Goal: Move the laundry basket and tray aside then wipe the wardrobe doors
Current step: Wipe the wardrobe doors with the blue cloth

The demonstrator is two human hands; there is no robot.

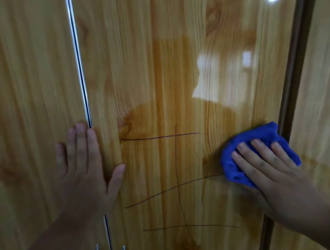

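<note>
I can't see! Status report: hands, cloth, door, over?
Left hand flat across the door seam. Right hand presses the blue cloth on the door. Pen lines not yet wiped. Nothing in the way.

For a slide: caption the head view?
Right hand presses a blue cloth on the wardrobe door by thin dark lines; left hand lies flat.

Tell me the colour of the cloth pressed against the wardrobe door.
Bright blue; the cloth shows best in the head view, under the right hand.
</note>
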